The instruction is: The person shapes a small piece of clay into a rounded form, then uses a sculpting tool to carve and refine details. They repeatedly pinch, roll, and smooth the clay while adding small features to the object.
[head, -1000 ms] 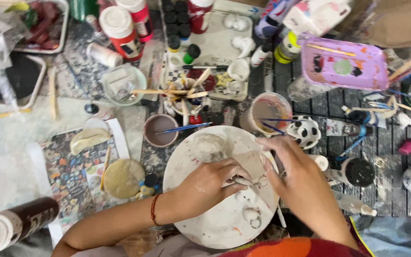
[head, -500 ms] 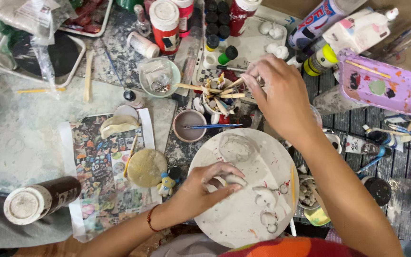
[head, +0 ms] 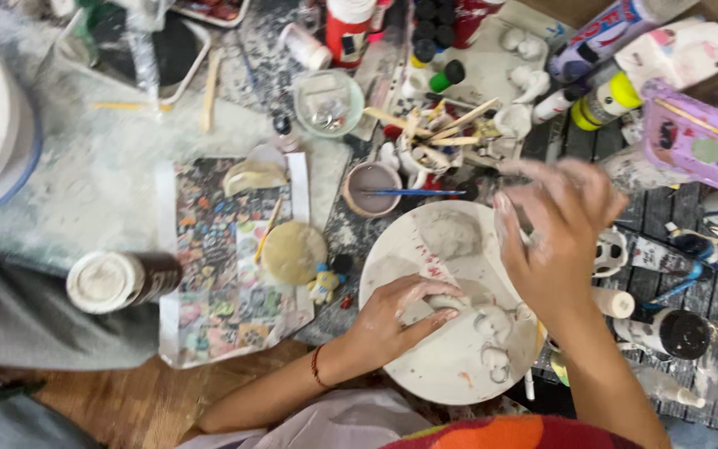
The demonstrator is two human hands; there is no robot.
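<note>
left hand [head: 392, 320]: fingers pinching small clay piece [head: 442, 301] on round white board [head: 425, 366] | right hand [head: 554, 229]: raised above board, blurred, grip unclear | cup [head: 371, 187] with blue brush just beyond

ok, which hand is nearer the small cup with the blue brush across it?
Right. The right hand hovers just right of the cup, beyond the brush tip. The left hand is lower, pressing on a clay piece on the round white board.
</note>
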